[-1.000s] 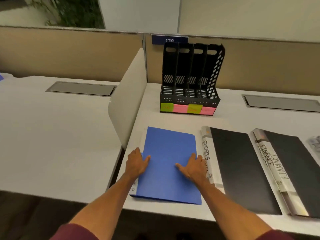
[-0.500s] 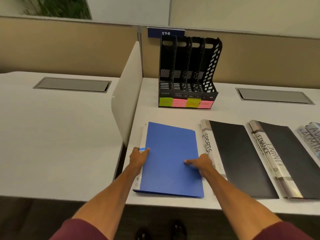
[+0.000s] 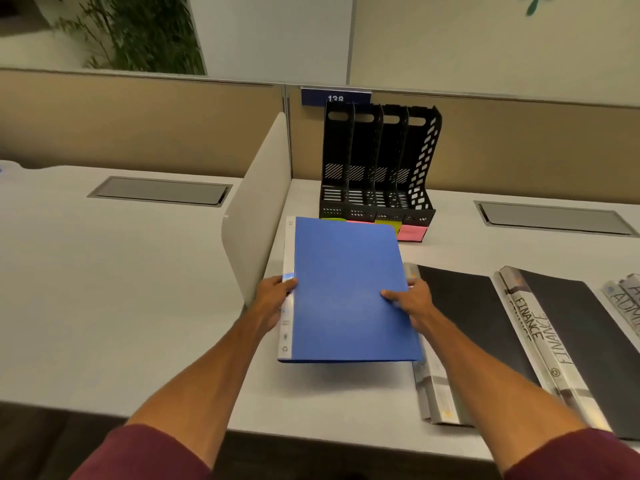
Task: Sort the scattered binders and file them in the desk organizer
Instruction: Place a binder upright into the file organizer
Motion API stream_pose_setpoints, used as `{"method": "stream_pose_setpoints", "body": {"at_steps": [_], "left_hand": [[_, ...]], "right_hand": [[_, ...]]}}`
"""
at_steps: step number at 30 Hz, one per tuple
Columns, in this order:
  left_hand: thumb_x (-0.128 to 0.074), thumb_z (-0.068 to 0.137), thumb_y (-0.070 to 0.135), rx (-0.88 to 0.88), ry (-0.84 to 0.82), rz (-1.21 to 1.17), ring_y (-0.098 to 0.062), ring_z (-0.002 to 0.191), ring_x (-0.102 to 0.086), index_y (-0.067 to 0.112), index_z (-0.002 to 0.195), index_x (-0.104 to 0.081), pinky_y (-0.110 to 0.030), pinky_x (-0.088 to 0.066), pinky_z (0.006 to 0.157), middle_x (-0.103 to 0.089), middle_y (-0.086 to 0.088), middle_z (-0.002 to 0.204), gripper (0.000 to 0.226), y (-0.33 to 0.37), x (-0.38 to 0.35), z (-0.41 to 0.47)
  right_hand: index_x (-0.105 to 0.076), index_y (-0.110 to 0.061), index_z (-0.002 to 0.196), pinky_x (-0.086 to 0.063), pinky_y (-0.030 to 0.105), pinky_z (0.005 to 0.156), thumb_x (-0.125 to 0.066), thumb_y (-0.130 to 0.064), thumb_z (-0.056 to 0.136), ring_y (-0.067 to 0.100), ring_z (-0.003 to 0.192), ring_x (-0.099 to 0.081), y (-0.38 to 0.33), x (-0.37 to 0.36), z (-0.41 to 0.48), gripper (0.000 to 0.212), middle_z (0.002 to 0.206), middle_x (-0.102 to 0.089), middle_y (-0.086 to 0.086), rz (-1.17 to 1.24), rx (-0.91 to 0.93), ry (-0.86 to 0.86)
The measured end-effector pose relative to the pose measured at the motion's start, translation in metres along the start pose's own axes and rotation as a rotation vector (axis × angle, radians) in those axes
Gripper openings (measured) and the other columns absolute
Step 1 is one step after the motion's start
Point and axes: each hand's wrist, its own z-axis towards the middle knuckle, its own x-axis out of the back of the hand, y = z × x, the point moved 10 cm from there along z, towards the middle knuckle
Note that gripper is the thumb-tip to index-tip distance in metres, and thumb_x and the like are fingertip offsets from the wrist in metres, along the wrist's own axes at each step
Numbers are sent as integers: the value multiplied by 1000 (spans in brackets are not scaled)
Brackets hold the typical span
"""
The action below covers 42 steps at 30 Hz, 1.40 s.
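Blue binder [image 3: 349,289], long axis toward organizer [image 3: 377,168] straight ahead; left hand [image 3: 273,299] and right hand [image 3: 410,301] grip its side edges.

The left hand [image 3: 273,296] grips the blue binder [image 3: 349,289] by its white spine edge. The right hand [image 3: 412,301] grips the other edge. The binder is up off the desk [image 3: 346,403]. A black organizer [image 3: 377,168] stands behind it. Black binders [image 3: 464,299] lie flat on the right.

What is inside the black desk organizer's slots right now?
No binders show in the four slots of the desk organizer. The blue binder covers part of its labelled front edge.
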Motion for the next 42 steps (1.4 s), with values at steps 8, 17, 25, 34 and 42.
{"method": "stream_pose_setpoints", "body": {"at_steps": [8,17,25,34,42], "left_hand": [[-59,90,16,-240,-94,-179,-26,69,-68,8,120,-46,-36,-58,62,-70,-7,90,34,105,-46,-14],[-65,86,10,-573,-26,-204,-28,79,-71,14,113,-41,-37,-59,62,-66,-13,111,36,194,-88,-40],[-74,80,10,-946,146,-76,-23,109,-63,12,115,-43,-37,-58,85,-59,-9,119,47,253,-121,-74],[-83,71,20,-1105,200,128,-10,107,-61,17,126,-45,-18,-53,88,-61,1,121,67,276,-161,-95],[-76,79,19,-974,-125,140,-11,120,-56,18,133,-45,-21,-51,92,-55,4,131,61,260,-165,-55]], "right_hand": [[-49,-7,122,-46,37,82,-80,-23,76,24,101,-54,-89,24,23,58,115,-55,3,2,179,-36],[-36,-7,141,-47,34,91,-68,-31,87,27,121,-52,-204,21,2,68,136,-49,8,-102,487,-23],[-29,-25,148,-44,52,101,-49,-64,84,25,133,-41,-308,-25,-52,77,150,-37,2,55,648,-346],[-42,-14,130,-55,45,90,-79,-35,74,25,105,-62,-352,-27,-58,71,116,-60,10,116,688,-410],[-40,-7,133,-57,38,77,-71,-1,76,30,107,-61,-333,-20,-28,65,118,-58,17,334,614,-269]]}}
